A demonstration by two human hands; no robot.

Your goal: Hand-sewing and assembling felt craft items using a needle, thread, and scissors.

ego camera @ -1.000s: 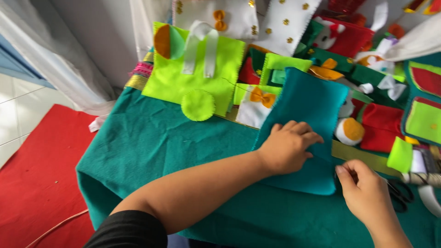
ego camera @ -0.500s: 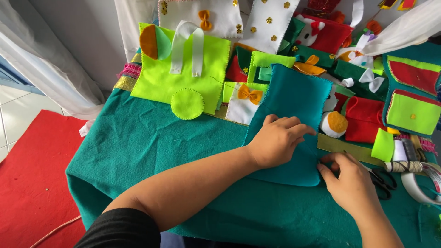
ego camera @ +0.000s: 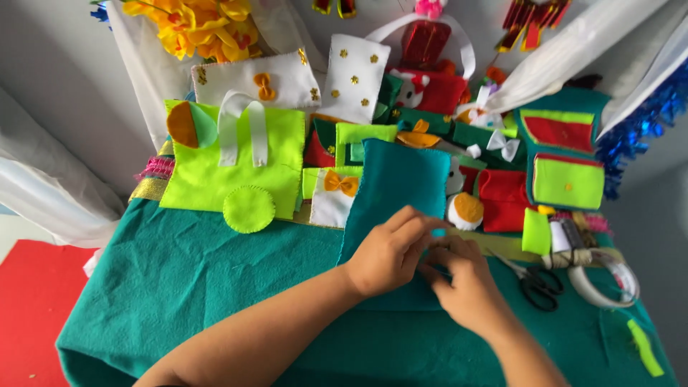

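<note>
Covering the table is a wide teal felt cloth (ego camera: 179, 287), and lying on it, near the middle, is a smaller blue-teal felt piece (ego camera: 394, 186). Pressing it flat is the left hand (ego camera: 387, 254), fingers spread narrowly; the right hand (ego camera: 466, 287) is pinching its right edge. Being soft, light and floppy, it probably handles best gripped at the edge. Black scissors (ego camera: 537, 287) are lying to the right.
</note>
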